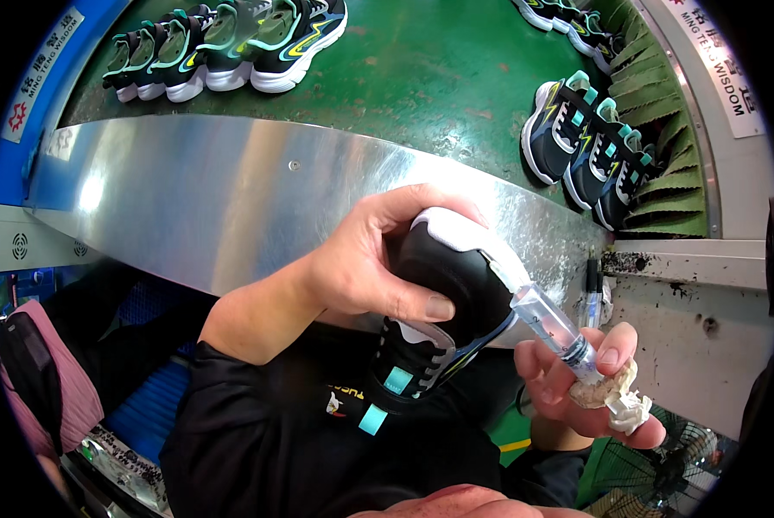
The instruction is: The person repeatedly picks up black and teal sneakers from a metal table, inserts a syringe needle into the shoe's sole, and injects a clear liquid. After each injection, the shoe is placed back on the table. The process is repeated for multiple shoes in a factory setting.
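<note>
My left hand (361, 263) is wrapped round the forefoot of a black sports shoe (443, 285) with a white sole and turquoise tabs. The shoe is tilted, its toe end up and its collar towards my body. In my right hand (547, 380) is a clear plastic syringe (548, 321) with a dark plunger seal. The syringe's front end meets the shoe at the edge between white sole and black upper; its tip is hard to make out. A crumpled whitish wad (616, 397), like tissue or dried glue, sits at the fingers by the syringe's rear end.
A shiny metal ledge (188, 190) borders a green conveyor belt (430, 78). Similar shoes stand at its far left (223, 47) and right (586, 147), near green flaps (672, 164). Pens (593, 285) stand at the ledge's right end. A fan (663, 462) is lower right; a pink-clothed person (59, 371) is left.
</note>
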Available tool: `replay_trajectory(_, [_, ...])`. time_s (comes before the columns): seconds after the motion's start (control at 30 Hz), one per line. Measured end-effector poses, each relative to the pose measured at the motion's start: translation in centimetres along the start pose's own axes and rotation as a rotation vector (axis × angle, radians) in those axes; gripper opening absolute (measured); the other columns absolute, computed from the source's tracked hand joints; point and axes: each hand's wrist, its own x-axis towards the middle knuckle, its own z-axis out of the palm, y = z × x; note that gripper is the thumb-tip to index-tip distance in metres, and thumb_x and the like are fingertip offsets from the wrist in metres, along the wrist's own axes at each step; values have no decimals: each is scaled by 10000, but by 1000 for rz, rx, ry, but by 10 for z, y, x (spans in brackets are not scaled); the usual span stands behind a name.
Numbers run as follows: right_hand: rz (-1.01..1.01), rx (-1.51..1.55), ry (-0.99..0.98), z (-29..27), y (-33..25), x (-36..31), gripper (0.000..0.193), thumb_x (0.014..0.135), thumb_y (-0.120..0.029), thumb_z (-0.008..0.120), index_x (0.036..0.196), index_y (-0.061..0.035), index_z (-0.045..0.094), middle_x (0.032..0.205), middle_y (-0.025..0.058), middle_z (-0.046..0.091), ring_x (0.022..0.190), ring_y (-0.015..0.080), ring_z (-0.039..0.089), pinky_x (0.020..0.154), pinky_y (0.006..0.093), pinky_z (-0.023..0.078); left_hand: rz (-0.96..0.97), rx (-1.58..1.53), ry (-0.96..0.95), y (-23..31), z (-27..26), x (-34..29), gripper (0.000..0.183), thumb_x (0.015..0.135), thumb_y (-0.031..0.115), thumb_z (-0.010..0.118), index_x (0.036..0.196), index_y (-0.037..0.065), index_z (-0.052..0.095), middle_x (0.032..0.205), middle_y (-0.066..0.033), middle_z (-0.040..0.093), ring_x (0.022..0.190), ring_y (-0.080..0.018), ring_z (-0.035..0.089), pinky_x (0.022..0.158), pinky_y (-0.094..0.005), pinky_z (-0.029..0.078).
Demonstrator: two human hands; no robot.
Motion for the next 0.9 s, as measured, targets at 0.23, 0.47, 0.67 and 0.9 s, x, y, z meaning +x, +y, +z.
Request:
replay_trajectory(0.23, [13, -20, -3, -6, -3, -4, 744, 679, -710, 629, 1093, -108, 488, 891, 162, 629, 839, 222, 446, 741, 360, 346, -68, -16, 82, 4, 0, 1, 640, 546, 51, 811, 1124, 10, 539, 1055, -113, 606, 989, -195, 592, 866, -324, 468])
replay_trajectory(0.47, [-34, -41, 48, -15, 6, -16, 778, 658, -736, 623, 1086, -99, 495, 869, 143, 612, 759, 199, 436, 683, 324, 352, -27, 69, 151, -2, -8, 6, 701, 554, 118, 757, 1180, -28, 476, 1026, -126, 620, 938, -210, 621, 838, -306, 491])
replay_trajectory(0.67, [-82, 5, 56, -31, 18, -31, 810, 656, -721, 640, 1110, -65, 498, 861, 131, 604, 758, 194, 450, 662, 305, 354, -26, -16, 120, -5, -19, 8, 682, 619, -44, 698, 1254, 30, 460, 1056, -95, 620, 975, -189, 606, 890, -327, 465])
replay_trajectory(0.9, [-110, 92, 70, -44, 33, -44, 809, 654, -660, 692, 1129, -40, 482, 889, 134, 598, 833, 200, 479, 647, 285, 348, -1, -37, 231, -11, -17, 12, 605, 633, 56, 678, 1207, -5, 493, 1033, -125, 630, 928, -224, 628, 854, -333, 494])
